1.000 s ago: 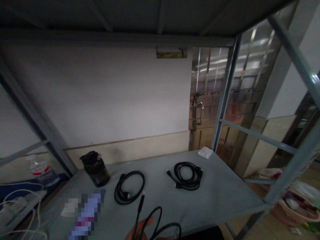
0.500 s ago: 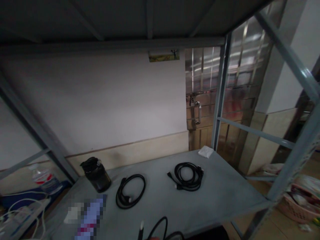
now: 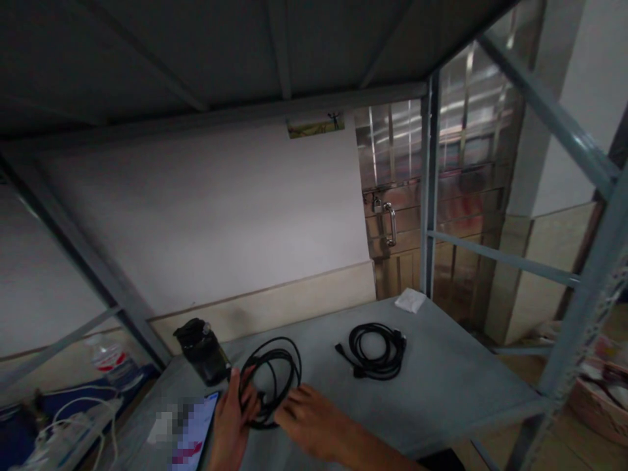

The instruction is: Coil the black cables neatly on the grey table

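Observation:
My left hand (image 3: 234, 409) is closed on the left side of a coiled black cable (image 3: 296, 369). From the right, my right hand (image 3: 309, 418) pinches the lower right part of the same coil, its fingers curled. Several loops hang over the left part of the table (image 3: 314, 405); whether the coil lying there is behind them or among them I cannot tell. Apart to the right lies another coiled black cable (image 3: 375, 350) with its plug ends showing. A phone (image 3: 193, 438), partly blurred out, rests beside my left wrist.
Just behind my left hand stands a dark bottle (image 3: 203, 353). White tissue (image 3: 411, 300) lies at the far right corner. On the left are a clear bottle (image 3: 115, 360) and a power strip (image 3: 83, 428) with white cords. Metal frame posts (image 3: 430, 183) and an overhead panel enclose the table.
Both my hands have come into view from below, bringing up the black cable that showed at the bottom edge. The view has shifted slightly; the right coil lies as before.

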Available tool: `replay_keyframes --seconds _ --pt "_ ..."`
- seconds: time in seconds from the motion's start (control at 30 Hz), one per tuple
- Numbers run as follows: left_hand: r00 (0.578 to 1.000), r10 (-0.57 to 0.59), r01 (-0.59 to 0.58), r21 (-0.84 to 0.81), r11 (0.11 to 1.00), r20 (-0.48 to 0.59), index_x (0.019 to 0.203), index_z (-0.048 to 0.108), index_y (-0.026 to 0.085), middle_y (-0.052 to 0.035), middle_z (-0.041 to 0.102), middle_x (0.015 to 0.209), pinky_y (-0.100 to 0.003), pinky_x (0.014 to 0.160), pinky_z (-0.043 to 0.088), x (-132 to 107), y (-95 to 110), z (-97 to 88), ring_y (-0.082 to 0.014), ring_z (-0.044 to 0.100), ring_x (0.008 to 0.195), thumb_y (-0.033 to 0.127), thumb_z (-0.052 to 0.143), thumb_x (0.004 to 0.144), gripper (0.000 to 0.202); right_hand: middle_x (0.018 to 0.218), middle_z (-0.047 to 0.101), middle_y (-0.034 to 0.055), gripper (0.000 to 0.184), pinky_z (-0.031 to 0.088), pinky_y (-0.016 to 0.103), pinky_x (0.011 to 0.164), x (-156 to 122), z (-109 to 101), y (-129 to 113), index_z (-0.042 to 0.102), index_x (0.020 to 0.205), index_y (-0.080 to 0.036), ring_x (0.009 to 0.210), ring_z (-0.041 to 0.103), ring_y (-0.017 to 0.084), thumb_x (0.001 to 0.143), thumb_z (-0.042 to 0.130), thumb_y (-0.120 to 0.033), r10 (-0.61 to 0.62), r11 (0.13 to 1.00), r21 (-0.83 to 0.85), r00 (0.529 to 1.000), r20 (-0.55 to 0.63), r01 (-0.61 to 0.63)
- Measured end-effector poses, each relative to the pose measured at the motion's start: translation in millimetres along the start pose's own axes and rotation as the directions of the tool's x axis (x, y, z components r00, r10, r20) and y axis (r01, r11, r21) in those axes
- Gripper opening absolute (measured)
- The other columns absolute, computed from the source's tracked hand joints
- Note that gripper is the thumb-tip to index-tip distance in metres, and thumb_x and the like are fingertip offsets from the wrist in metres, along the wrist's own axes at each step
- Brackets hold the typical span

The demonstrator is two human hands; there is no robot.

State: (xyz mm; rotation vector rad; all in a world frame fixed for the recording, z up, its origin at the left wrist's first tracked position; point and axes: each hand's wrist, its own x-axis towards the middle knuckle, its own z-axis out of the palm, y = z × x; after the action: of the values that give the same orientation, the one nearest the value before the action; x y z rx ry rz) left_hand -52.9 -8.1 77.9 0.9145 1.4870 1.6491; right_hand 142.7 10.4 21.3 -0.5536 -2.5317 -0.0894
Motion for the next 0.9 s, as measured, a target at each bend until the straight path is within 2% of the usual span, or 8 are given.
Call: replay_keyframes --seconds 0.07,0.13,0.2,0.33,0.47,0.57,0.63,0.9 --pt "0.997 0.041 -0.046 0.083 0.995 0.067 0.098 0.074 0.017 0.0101 0.037 0.054 -0.029 0.044 0.035 31 -8 0.5 -0.0123 0.038 0.043 0.093 0.078 0.074 0.08 0.109 0.082 0.0099 0.016 0.062 0.039 0.097 10 14 26 0.07 0.122 -0.016 0.107 0.076 0.028 0.106 0.066 -0.016 0.039 0.999 0.001 0.998 0.048 -0.039" --pt "0.991 0.12 -0.13 0.291 0.948 0.05 0.09 0.067 0.023 0.0053 0.047 0.055 -0.036 0.054 0.05 58 -19 -5.0 -0.0226 0.058 0.051 0.091 0.076 0.075 0.071 0.117 0.081 0.0105 0.025 0.061 0.04 0.104 14 29 46 0.071 0.124 -0.018 0.114 0.075 0.029 0.1 0.068 -0.011 0.114 0.992 0.054 0.991 0.074 -0.118" --pt "0.97 0.242 -0.214 0.472 0.855 0.003 0.098 0.069 0.024 -0.0061 0.072 0.076 -0.048 0.082 0.065 79 -33 -14.7 -0.0397 0.08 0.088 0.085 0.074 0.073 0.065 0.128 0.078 0.0109 0.03 0.059 0.041 0.112 12 43 57 0.071 0.126 -0.021 0.123 0.072 0.029 0.098 0.07 -0.01 0.222 0.958 0.18 0.975 0.028 -0.224" --pt "0.945 0.327 -0.247 0.599 0.762 -0.025 0.123 0.069 0.019 -0.0232 0.079 0.134 -0.056 0.126 0.051 100 -66 -34.2 -0.0493 0.067 0.145 0.071 0.064 0.077 0.07 0.144 0.068 0.0102 0.043 0.052 0.045 0.123 4 56 65 0.071 0.135 -0.026 0.14 0.064 0.03 0.094 0.076 -0.013 0.444 0.786 0.51 0.893 -0.074 -0.348" --pt "0.948 0.308 -0.203 0.602 0.772 -0.075 0.133 0.067 0.013 -0.0297 0.072 0.148 -0.059 0.132 0.044 103 -90 -44.0 -0.0496 0.063 0.149 0.066 0.061 0.082 0.073 0.14 0.071 0.0109 0.048 0.057 0.042 0.114 4 59 82 0.071 0.134 -0.024 0.133 0.069 0.029 0.087 0.081 -0.021 0.627 0.526 0.753 0.779 -0.029 -0.395" --pt "0.947 0.312 -0.209 0.599 0.773 -0.073 0.134 0.068 0.017 -0.024 0.073 0.15 -0.059 0.134 0.042 104 -95 -46.9 -0.047 0.063 0.15 0.064 0.064 0.082 0.071 0.114 0.08 0.0089 0.03 0.061 0.038 0.095 7 62 99 0.076 0.115 -0.022 0.109 0.077 0.028 0.096 0.074 -0.046 0.741 0.288 0.878 0.67 0.048 -0.381" --pt "0.942 0.33 -0.233 0.598 0.767 -0.056 0.131 0.071 0.019 -0.0215 0.075 0.147 -0.059 0.134 0.042 105 -95 -48.6 -0.0466 0.064 0.149 0.062 0.066 0.08 0.067 0.101 0.081 0.0082 0.044 0.061 0.038 0.085 7 63 105 0.075 0.104 -0.021 0.094 0.078 0.027 0.096 0.071 -0.064 0.784 0.186 0.923 0.617 0.069 -0.338" --pt "0.942 0.331 -0.227 0.603 0.765 -0.064 0.132 0.074 0.016 -0.0212 0.077 0.142 -0.061 0.128 0.048 105 -101 -55.4 -0.0468 0.069 0.138 0.063 0.069 0.08 0.07 0.065 0.065 -0.0007 0.065 0.048 0.029 0.062 4 57 103 0.058 0.076 -0.024 0.059 0.061 0.016 0.094 0.065 -0.085 0.799 0.125 0.933 0.592 0.106 -0.336"
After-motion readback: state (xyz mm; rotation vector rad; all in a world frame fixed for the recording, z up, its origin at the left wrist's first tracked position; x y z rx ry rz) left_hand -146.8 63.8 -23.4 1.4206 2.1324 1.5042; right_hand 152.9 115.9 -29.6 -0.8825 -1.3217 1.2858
